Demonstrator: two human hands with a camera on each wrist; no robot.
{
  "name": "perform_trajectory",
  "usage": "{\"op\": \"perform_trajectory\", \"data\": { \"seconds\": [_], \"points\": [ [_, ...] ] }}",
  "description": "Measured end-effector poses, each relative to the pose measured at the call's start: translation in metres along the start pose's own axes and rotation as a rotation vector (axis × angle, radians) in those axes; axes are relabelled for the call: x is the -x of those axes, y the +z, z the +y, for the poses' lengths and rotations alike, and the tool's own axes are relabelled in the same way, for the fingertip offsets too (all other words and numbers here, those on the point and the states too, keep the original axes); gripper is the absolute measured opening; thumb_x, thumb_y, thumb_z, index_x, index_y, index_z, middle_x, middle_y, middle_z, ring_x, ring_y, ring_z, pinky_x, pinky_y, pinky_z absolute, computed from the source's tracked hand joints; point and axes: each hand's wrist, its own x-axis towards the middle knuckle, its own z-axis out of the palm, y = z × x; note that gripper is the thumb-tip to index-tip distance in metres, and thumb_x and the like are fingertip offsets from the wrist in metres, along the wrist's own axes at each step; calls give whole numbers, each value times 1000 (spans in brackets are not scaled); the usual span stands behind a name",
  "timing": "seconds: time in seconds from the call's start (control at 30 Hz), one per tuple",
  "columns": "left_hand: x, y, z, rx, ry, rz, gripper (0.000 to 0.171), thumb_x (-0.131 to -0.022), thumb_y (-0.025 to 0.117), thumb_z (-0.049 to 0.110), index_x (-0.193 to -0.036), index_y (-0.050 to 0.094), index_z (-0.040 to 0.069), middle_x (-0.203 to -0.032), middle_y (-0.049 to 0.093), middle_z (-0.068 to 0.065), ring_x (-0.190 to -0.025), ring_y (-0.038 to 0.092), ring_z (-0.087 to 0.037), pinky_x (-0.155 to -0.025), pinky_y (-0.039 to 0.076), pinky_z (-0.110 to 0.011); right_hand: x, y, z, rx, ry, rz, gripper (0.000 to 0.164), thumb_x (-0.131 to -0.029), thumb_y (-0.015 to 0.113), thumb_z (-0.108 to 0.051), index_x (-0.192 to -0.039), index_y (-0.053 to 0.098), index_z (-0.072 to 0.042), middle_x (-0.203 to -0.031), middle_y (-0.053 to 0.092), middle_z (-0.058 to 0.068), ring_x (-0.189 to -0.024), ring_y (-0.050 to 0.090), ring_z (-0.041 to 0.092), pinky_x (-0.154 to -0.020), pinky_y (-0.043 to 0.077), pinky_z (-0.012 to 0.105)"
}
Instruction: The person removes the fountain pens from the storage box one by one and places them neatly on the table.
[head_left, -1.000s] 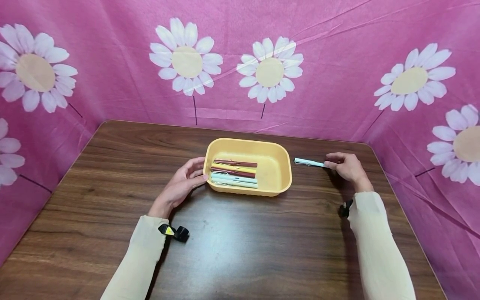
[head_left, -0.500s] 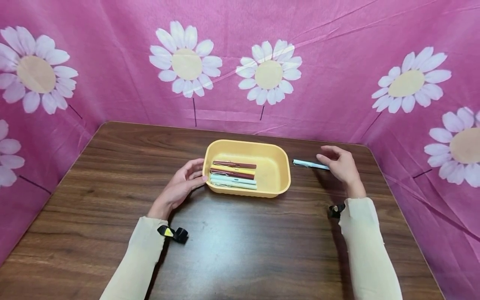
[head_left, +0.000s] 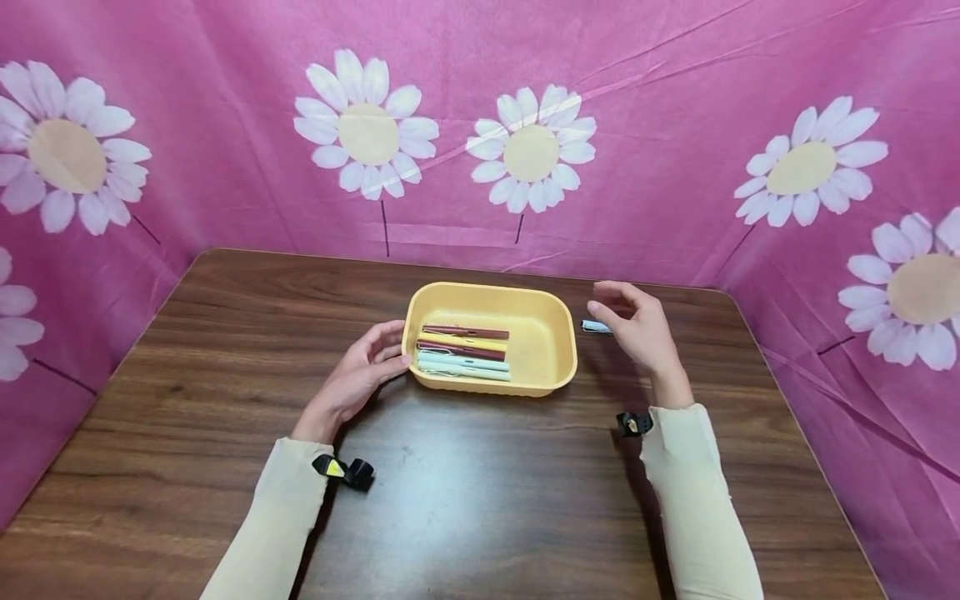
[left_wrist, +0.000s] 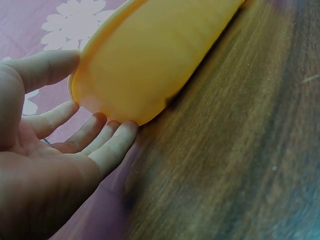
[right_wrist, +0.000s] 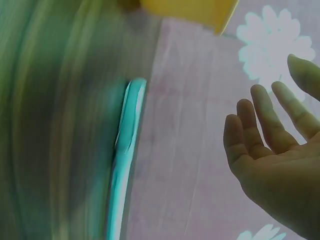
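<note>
A yellow plastic bin [head_left: 540, 389] stands on the table with several pens [head_left: 463, 352] lying side by side in its left half: dark red, yellow and pale mint ones. My left hand [head_left: 358, 373] is at the bin's left end. In the left wrist view its fingertips touch the outer wall and the thumb reaches the rim, the fingers loosely bent. A light-blue pen [right_wrist: 125, 145] lies on the table to the right of the bin. Above it, my right hand [head_left: 637, 325] hovers with spread, relaxed fingers and holds nothing. It hides most of that pen in the head view.
The table [head_left: 465, 508] has dark wood grain. Behind it and along both sides hangs a pink cloth [head_left: 450, 225] printed with white daisies. Each sleeved wrist wears a black camera; the left one [head_left: 345, 472] sits low over the table.
My right hand has let go of the light-blue pen and moved left toward the bin, over the pen. My left hand stays at the bin's left end.
</note>
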Motion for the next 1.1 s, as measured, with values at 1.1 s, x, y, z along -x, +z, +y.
{"op": "perform_trajectory", "data": {
  "seconds": [1.1],
  "points": [
    [3,4,-5,12,21,5,65,-94,62,-7,-152,31,-5,-149,37,-29,-137,39,-41,-97,51,-23,-13,65,-13,-203,-17,-170,34,-95,71,-10,-125,66,4,-125,63,26,-114,58,34,-98,49,48]
  ]
}}
